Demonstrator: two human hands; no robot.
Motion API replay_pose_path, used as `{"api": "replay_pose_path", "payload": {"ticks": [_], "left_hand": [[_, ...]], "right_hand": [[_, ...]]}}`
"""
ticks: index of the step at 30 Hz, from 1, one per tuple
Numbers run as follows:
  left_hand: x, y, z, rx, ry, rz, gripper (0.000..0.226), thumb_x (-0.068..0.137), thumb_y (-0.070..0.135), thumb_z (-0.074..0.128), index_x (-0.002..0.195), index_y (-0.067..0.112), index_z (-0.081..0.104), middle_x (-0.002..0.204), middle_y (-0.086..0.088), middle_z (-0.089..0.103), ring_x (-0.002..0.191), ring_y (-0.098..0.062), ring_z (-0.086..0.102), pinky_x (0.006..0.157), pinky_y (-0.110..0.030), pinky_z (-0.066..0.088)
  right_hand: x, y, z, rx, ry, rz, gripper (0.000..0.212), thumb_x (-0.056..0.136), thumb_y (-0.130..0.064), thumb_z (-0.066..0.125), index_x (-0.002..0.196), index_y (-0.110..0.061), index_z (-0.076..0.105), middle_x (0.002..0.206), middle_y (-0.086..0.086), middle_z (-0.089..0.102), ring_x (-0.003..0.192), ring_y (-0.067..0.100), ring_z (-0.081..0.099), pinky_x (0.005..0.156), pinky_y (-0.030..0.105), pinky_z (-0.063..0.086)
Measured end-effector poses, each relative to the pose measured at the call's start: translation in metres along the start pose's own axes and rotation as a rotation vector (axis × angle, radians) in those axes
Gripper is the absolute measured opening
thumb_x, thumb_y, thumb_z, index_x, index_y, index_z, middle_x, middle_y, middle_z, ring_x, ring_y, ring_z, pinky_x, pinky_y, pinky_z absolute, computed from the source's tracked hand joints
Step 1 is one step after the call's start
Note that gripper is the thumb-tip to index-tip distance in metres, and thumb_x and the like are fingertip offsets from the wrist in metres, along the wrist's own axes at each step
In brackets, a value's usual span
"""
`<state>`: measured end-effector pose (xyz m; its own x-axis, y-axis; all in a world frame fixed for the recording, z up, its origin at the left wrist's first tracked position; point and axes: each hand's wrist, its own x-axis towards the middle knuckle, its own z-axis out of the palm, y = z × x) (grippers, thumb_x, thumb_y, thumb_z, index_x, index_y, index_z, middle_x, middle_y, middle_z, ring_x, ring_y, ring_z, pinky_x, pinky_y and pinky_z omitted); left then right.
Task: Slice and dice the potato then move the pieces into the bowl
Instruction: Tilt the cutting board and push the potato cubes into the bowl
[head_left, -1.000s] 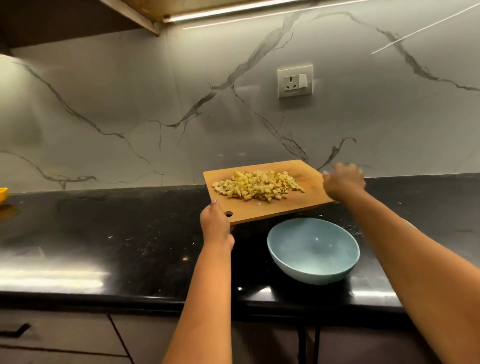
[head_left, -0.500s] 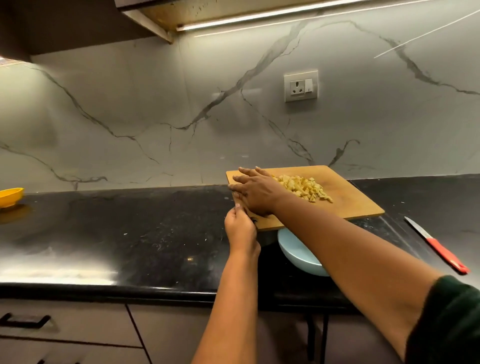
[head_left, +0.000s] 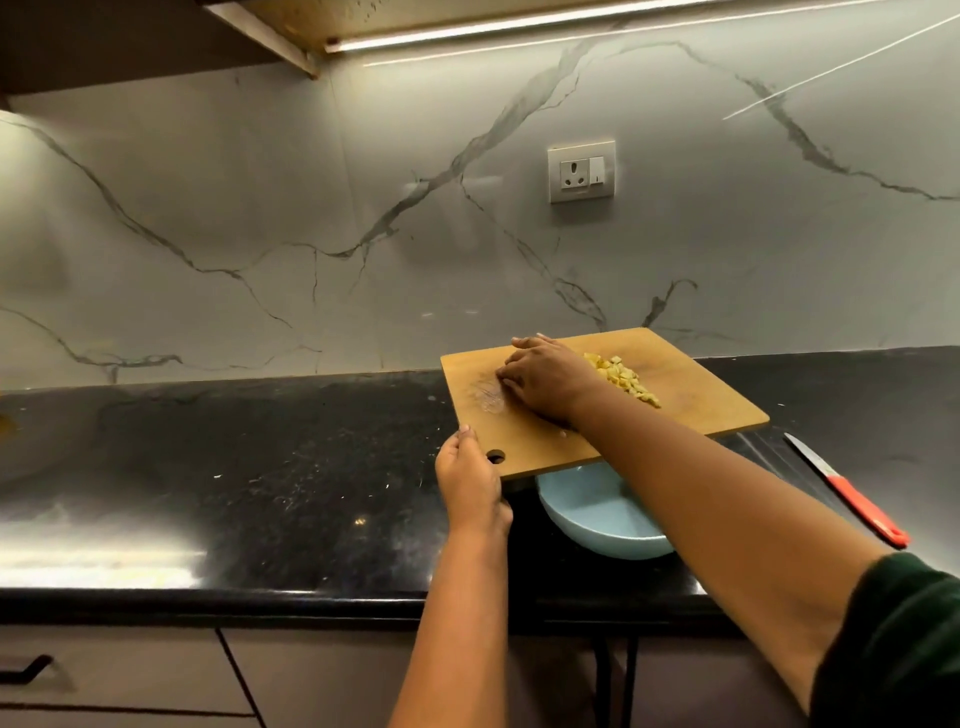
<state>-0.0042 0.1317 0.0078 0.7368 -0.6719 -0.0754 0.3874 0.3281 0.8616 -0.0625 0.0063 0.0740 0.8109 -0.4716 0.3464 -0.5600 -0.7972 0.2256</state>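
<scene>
Head view: within the last second the board (head_left: 602, 410) had been lifted over the bowl (head_left: 597, 525), and the right hand (head_left: 545, 382) had been brought from the board's right edge across to its left half. The dicing was judged finished and the transfer begun, though no pieces could be seen in the bowl. The board was gripped at its near-left corner by the left hand (head_left: 470, 488), fingers curled under the edge. The right hand was laid flat, fingers extended, nothing held. The potato pieces (head_left: 623, 379) lay just right of that hand, touching it, with the bowl below the board's near edge.
</scene>
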Motion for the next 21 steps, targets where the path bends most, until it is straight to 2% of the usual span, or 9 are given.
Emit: {"api": "replay_pose_path", "payload": {"ticks": [4,6,9,11,13,15,17,18,21], "left_hand": [[0.000,-0.004,0.000,0.008,-0.003,0.022,0.028,0.106,0.022,0.040,0.093,0.008,0.061,0.085,-0.011,0.062,0.075,-0.023,0.058,0.064,-0.035,0.052],[0.001,-0.004,0.000,0.011,-0.010,0.020,0.028,0.106,0.022,0.040,0.091,0.008,0.060,0.084,-0.010,0.061,0.075,-0.022,0.058,0.064,-0.035,0.052],[0.000,-0.001,-0.001,-0.013,-0.018,0.011,0.028,0.106,0.023,0.039,0.091,0.010,0.058,0.083,-0.008,0.061,0.074,-0.021,0.059,0.066,-0.035,0.052],[0.000,0.001,-0.003,-0.032,-0.013,0.000,0.026,0.106,0.023,0.040,0.095,0.009,0.059,0.085,-0.010,0.063,0.078,-0.024,0.061,0.071,-0.038,0.054],[0.001,0.002,-0.007,-0.044,-0.005,-0.003,0.025,0.106,0.022,0.040,0.097,0.008,0.059,0.086,-0.010,0.063,0.080,-0.025,0.061,0.070,-0.037,0.055],[0.001,0.003,-0.009,-0.048,0.009,0.001,0.024,0.106,0.020,0.040,0.100,0.006,0.059,0.085,-0.010,0.062,0.075,-0.022,0.061,0.059,-0.030,0.055],[0.002,0.002,-0.011,-0.047,0.020,0.000,0.023,0.106,0.020,0.040,0.103,0.005,0.058,0.084,-0.009,0.062,0.073,-0.020,0.061,0.050,-0.024,0.054],[0.002,0.001,-0.013,-0.045,0.025,-0.005,0.023,0.106,0.020,0.040,0.103,0.005,0.058,0.084,-0.009,0.062,0.072,-0.020,0.061,0.049,-0.023,0.053],[0.001,-0.002,-0.014,-0.038,0.028,-0.021,0.023,0.106,0.020,0.041,0.106,0.005,0.059,0.085,-0.009,0.063,0.074,-0.020,0.062,0.049,-0.024,0.053]], "right_hand": [[-0.006,0.020,0.001,0.077,-0.031,0.104,0.038,0.105,-0.031,0.034,0.138,-0.024,0.053,0.143,-0.004,0.050,0.143,0.019,0.029,0.118,0.037,0.019],[-0.007,0.027,-0.001,0.151,-0.032,0.176,0.036,0.104,-0.029,0.039,0.137,-0.023,0.054,0.143,0.001,0.051,0.139,0.021,0.036,0.115,0.036,0.026],[-0.007,0.037,-0.025,0.540,0.057,0.292,0.032,0.098,-0.030,0.053,0.126,-0.018,0.063,0.130,0.005,0.060,0.121,0.022,0.053,0.105,0.034,0.040],[-0.009,0.047,-0.045,0.665,0.144,0.314,0.026,0.096,-0.022,0.058,0.118,-0.014,0.067,0.121,0.004,0.066,0.113,0.017,0.058,0.100,0.030,0.044],[-0.015,0.059,-0.056,0.669,0.199,0.341,0.021,0.095,-0.013,0.059,0.113,-0.011,0.070,0.115,0.004,0.068,0.103,0.013,0.060,0.091,0.023,0.046],[-0.029,0.071,-0.057,0.582,0.268,0.387,0.020,0.094,-0.011,0.060,0.112,-0.010,0.070,0.113,0.007,0.069,0.100,0.017,0.061,0.085,0.022,0.045],[-0.049,0.078,-0.053,0.498,0.309,0.453,0.020,0.094,-0.018,0.061,0.109,-0.009,0.070,0.109,0.011,0.069,0.094,0.019,0.060,0.079,0.025,0.044],[-0.060,0.079,-0.050,0.489,0.269,0.490,0.023,0.093,-0.025,0.062,0.107,-0.008,0.070,0.105,0.011,0.068,0.090,0.018,0.058,0.076,0.026,0.043],[-0.088,0.078,-0.047,0.440,-0.046,0.603,0.055,0.086,-0.060,0.056,0.100,-0.008,0.069,0.092,0.008,0.069,0.084,0.018,0.061,0.070,0.029,0.047]]}}
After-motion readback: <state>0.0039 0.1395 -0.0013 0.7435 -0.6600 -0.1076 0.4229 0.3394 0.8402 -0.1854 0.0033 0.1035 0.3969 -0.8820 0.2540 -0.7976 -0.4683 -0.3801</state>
